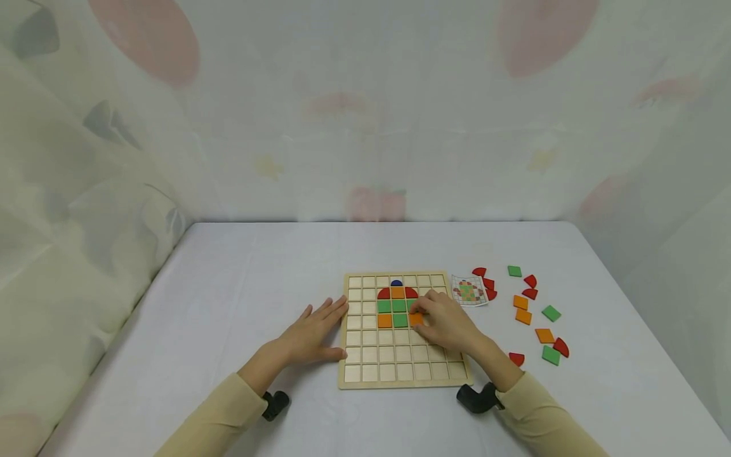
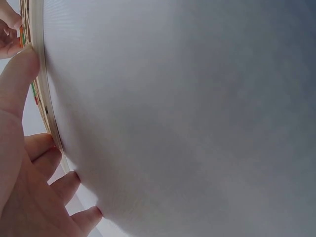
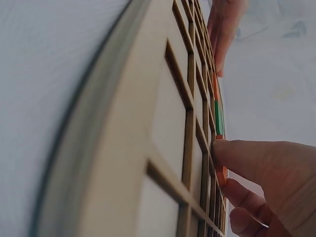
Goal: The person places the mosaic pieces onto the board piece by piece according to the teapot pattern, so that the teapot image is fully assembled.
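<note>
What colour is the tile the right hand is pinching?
The tile is orange; the right wrist view shows it best.

orange tile [image 1: 415, 319] partly hidden by right hand [image 1: 444, 321], card pattern [image 1: 469, 291] too small, sleeves [image 1: 219, 412] cut off

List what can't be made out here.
Head view: part of the orange tile, hidden by the right hand.
Head view: finest details of the pattern card, too small.
Right wrist view: most of the left hand, cut off by the top edge.
Left wrist view: one end of the wooden grid board, likewise cut off.
</note>
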A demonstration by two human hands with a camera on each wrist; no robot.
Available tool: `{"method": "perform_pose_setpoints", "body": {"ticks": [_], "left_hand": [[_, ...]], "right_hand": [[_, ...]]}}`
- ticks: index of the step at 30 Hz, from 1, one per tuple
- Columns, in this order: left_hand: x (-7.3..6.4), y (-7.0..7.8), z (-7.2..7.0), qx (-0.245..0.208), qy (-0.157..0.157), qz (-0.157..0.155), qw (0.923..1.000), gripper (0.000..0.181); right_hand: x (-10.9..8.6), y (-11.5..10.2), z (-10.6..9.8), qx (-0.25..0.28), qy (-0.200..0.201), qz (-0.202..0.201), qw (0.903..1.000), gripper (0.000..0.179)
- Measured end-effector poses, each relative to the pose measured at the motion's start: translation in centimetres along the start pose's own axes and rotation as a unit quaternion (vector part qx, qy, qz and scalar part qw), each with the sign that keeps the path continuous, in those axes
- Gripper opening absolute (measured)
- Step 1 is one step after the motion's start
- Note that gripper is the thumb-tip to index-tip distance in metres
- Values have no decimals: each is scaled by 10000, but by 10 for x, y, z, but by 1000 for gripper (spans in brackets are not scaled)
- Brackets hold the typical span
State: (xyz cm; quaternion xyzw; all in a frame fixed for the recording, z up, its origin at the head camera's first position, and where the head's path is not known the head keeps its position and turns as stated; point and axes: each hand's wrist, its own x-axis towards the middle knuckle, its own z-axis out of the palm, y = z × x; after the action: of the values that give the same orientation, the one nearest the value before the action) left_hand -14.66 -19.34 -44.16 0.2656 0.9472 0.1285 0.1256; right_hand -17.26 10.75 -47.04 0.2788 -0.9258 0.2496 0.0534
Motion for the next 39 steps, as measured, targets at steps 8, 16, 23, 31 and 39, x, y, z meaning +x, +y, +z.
{"method": "perform_pose_setpoints", "body": {"ticks": [8,16,23,31,39], "left_hand": [[0,1,0,-1,-5,-16,10000,89],[0,2,-1,26,10,18,10000,89],[1,2,-1,15,17,11,10000,89],[1,1,-2,39,3,-8,10000,89],[1,1,-2,46,18,47,10000,89]], "right_hand": [[0,0,0,-63,6,-46,10000,24],[-3,4,-2,169,31,-65,9998,22],[-10,7,-10,444,234,49,9987,19],[-23,17,-23,654,386,269,9967,18],[-40,39,-39,441,846,182,9953,22]]}}
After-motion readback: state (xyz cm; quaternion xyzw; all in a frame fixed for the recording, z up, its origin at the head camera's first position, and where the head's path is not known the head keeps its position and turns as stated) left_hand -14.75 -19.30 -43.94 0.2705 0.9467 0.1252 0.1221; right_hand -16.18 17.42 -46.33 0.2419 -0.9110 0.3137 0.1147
